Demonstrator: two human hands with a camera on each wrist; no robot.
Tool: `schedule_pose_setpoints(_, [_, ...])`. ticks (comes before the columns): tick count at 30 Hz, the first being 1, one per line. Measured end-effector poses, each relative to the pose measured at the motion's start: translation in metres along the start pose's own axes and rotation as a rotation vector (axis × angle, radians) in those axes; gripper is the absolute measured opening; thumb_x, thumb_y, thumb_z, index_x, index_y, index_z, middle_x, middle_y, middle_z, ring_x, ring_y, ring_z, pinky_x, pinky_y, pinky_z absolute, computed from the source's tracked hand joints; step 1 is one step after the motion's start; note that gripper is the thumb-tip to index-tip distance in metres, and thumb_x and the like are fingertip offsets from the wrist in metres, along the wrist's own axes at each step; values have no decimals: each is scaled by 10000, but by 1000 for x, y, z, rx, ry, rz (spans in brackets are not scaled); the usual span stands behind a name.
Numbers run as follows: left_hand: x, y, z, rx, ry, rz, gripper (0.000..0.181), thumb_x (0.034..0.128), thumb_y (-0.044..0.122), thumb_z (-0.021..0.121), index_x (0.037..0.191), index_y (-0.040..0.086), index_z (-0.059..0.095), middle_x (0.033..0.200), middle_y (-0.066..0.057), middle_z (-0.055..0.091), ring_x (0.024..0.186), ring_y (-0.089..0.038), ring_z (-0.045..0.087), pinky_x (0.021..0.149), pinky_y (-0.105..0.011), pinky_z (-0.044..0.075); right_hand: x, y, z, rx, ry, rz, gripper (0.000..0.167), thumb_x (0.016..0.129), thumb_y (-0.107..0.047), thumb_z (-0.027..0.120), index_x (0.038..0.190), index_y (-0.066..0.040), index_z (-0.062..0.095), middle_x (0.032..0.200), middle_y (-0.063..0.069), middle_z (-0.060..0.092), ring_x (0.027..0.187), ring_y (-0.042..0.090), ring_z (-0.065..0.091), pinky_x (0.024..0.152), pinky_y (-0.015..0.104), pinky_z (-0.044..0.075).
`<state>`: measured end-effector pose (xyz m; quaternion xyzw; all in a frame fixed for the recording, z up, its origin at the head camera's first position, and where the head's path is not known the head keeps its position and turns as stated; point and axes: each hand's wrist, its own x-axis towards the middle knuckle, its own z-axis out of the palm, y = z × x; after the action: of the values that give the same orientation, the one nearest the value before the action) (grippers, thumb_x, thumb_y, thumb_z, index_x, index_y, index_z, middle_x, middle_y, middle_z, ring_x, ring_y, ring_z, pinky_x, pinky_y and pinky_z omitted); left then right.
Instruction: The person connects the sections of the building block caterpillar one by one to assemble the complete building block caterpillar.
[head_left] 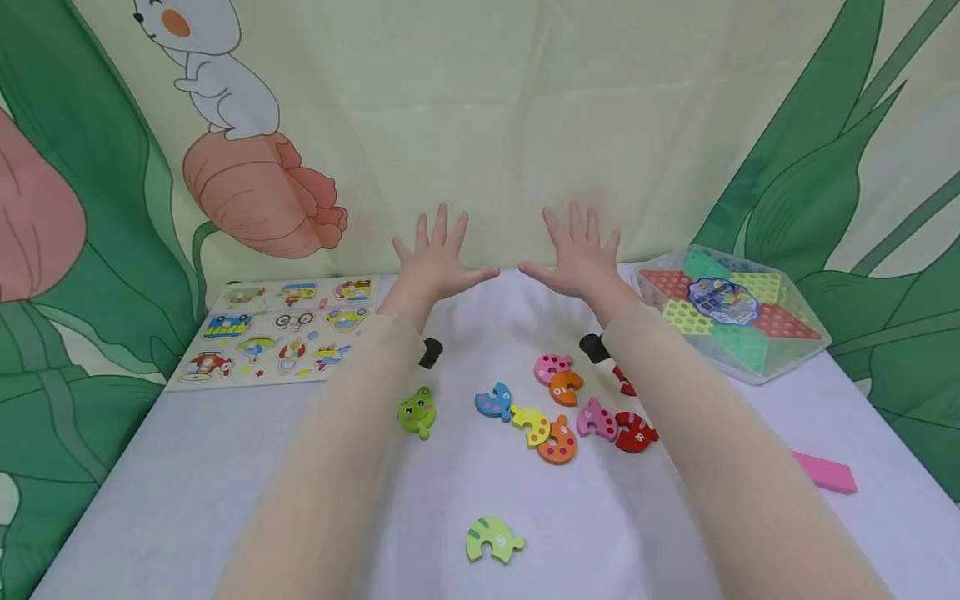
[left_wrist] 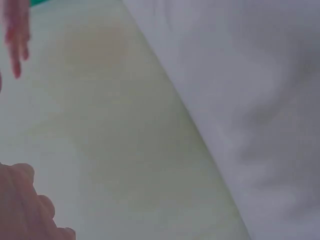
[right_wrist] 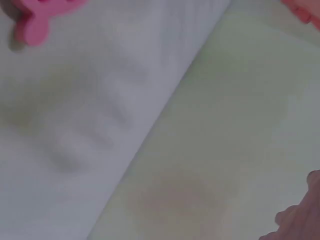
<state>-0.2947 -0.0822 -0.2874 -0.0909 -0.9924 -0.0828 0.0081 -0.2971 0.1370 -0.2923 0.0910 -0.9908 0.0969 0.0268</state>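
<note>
Both hands are raised above the far part of the table with fingers spread and nothing held. My left hand [head_left: 433, 265] is near the right edge of a vehicle picture board [head_left: 273, 333]. Left of a clear octagonal box [head_left: 787, 367] is my right hand [head_left: 581, 262]. Below the hands lie a green frog-face piece [head_left: 417, 412], a blue piece [head_left: 492, 402], a yellow piece [head_left: 531, 425], orange pieces [head_left: 558, 442], pink pieces [head_left: 597, 419] and red pieces [head_left: 634, 433]. Closer to me lies a light green numbered piece [head_left: 493, 540].
A pink block [head_left: 825, 473] lies at the right, partly behind the right sleeve [head_left: 720, 442]. Behind the white table [head_left: 187, 500] hangs a printed curtain [head_left: 450, 100] with leaves and a white animal. The right sleeve partly covers one red piece.
</note>
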Motion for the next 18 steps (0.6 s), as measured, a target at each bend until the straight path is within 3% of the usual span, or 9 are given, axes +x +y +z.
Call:
schedule_pose_setpoints(4, [-26, -3, 7, -10, 8, 74, 975, 724, 788, 378, 1448, 319, -75, 1509, 10, -221, 1394, -345, -124, 1022, -700, -4, -23, 1, 9, 0, -11, -77, 933, 776, -700, 436, 1461, -282, -40, 1524, 110, -152, 1379, 375, -155, 1004, 716, -33])
schedule_pose_setpoints(9, [-75, -7, 15, 56, 9, 136, 967, 715, 794, 387, 1457, 317, -10, 1523, 9, -179, 1397, -332, -126, 1025, -697, -7, -65, 8, 17, -3, -22, -114, 944, 763, -673, 492, 1467, -268, 12, 1528, 123, -125, 1376, 388, -153, 986, 729, -49])
schedule_pose_setpoints(13, [-110, -14, 21, 46, -58, 161, 944, 725, 759, 439, 1459, 323, 36, 1535, 3, -136, 1398, -334, -118, 1012, -709, -18, -96, 17, 22, 2, -36, -122, 929, 773, -624, 530, 1469, -250, 42, 1524, 155, -107, 1364, 408, -175, 974, 729, -87])
schedule_pose_setpoints(18, [-138, -33, 31, 9, -162, 157, 944, 735, 696, 515, 1463, 288, 75, 1543, -15, -83, 1401, -357, -52, 1013, -713, 24, -124, 24, 29, 61, -73, -159, 914, 782, -513, 605, 1470, -192, 95, 1521, 189, -63, 1360, 429, -156, 970, 735, -83])
